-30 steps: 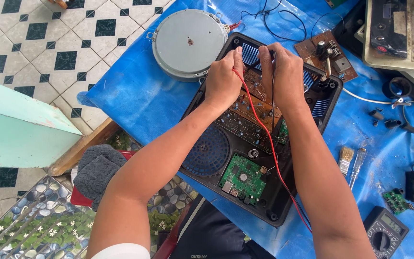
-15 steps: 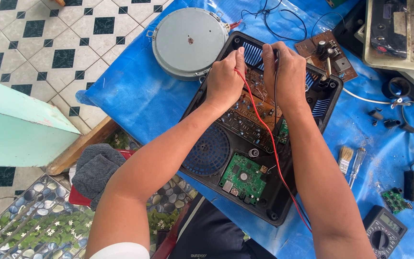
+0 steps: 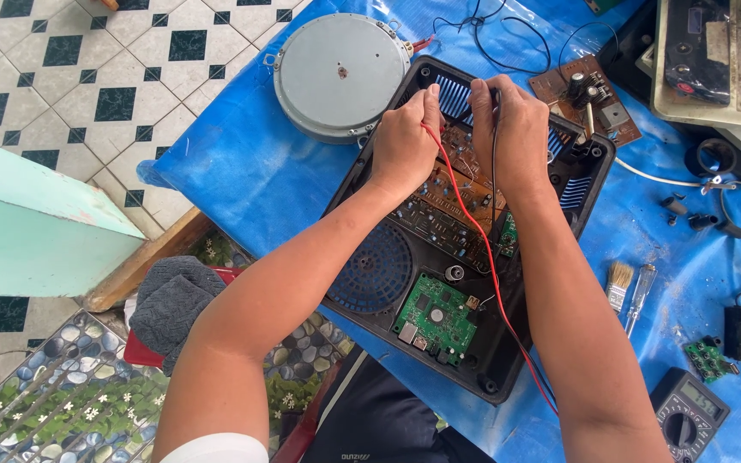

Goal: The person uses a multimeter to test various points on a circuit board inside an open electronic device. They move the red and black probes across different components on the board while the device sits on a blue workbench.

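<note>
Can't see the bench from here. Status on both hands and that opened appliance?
Left hand pinching red lead, right hand pinching black lead, both on brown circuit board. Open black housing flat on blue tarp. Round metal disc beside, clear.

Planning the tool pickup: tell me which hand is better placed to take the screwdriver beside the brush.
Right hand, probably: the screwdriver lies on the blue sheet just outside its forearm; the left hand, pinching the red lead, would have to cross. The right hand pinches a black lead.
</note>
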